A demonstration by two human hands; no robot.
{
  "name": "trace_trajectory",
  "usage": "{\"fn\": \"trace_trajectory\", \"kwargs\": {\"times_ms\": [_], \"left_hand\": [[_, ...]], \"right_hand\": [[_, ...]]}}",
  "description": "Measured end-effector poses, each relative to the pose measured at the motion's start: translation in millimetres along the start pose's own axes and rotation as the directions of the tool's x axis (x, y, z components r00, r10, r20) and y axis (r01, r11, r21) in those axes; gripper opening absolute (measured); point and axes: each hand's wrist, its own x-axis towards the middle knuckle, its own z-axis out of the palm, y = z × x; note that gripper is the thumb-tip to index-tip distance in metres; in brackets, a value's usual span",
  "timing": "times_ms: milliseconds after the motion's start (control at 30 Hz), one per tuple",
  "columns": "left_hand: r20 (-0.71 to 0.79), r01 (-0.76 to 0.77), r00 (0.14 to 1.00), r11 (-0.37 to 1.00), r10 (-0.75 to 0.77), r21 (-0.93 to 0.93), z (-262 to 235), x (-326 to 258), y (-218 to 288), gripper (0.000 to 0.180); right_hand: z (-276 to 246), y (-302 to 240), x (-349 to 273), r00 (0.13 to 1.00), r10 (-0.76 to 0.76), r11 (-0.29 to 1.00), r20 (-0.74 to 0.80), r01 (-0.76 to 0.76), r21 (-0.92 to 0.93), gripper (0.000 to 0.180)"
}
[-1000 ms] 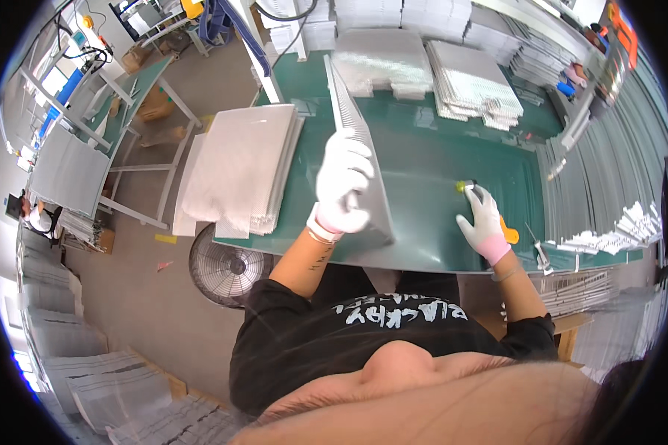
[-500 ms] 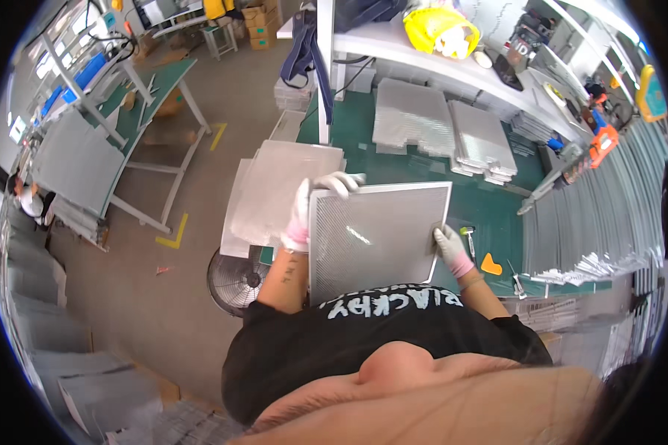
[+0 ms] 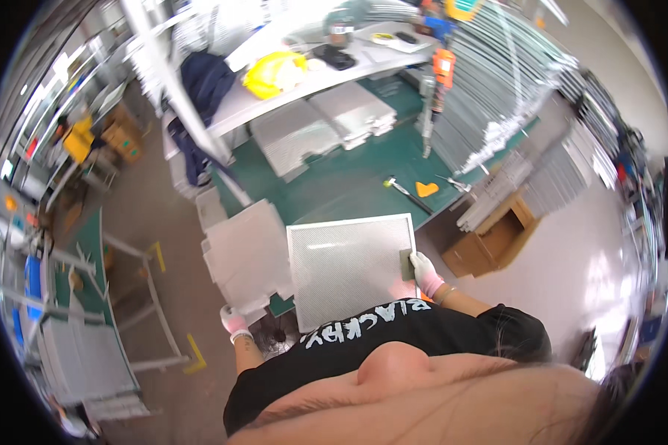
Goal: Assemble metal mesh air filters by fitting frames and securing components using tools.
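Note:
A light grey mesh panel with a pale frame (image 3: 349, 256) is tilted in front of my chest. My right hand (image 3: 427, 276), in a white and pink glove, grips its right edge. Beside those fingers a small grey-green rectangular pad (image 3: 408, 265) shows against the panel; whether the hand holds it too is unclear. My left hand (image 3: 234, 321), gloved the same way, is off the panel. It is low at the left, by the near corner of a stack of grey sheets (image 3: 245, 252), its fingers too blurred to read.
On the green tabletop (image 3: 334, 189) are a hammer (image 3: 408, 194), a yellow scraper-like piece (image 3: 427, 190) and mesh panels (image 3: 293, 137). A white shelf holds a yellow bag (image 3: 274, 75). An orange power tool (image 3: 443, 68) hangs above. An open cardboard box (image 3: 490, 241) stands right; a fan (image 3: 278, 338) is below.
My left hand has let go of the panel's upper left corner and dropped down and left. My right hand keeps the panel's edge. The view has swung to the right.

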Motion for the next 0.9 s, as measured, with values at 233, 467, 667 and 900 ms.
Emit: {"fn": "trace_trajectory", "kwargs": {"times_ms": [233,467,667,900], "left_hand": [[0.123,-0.076,0.992,0.775,-0.003,0.628,-5,33,54,0.035],[-0.001,0.064,0.996,0.743,-0.085,0.667,3,-24,81,0.049],[0.402,-0.193,0.912,0.776,-0.084,0.601,-38,-116,12,0.047],[0.409,-0.243,0.912,0.838,0.026,0.488,-42,-224,-1,0.045]], "right_hand": [[-107,60,-80,0.892,0.207,0.933,-0.403,-0.056,0.355,0.026],[-99,84,-129,0.669,0.514,0.832,-0.537,-0.239,0.500,0.039],[-89,144,-117,0.734,0.559,0.747,-0.386,-0.245,0.618,0.035],[-171,150,-161,0.839,0.439,0.764,-0.322,-0.160,0.625,0.034]]}}
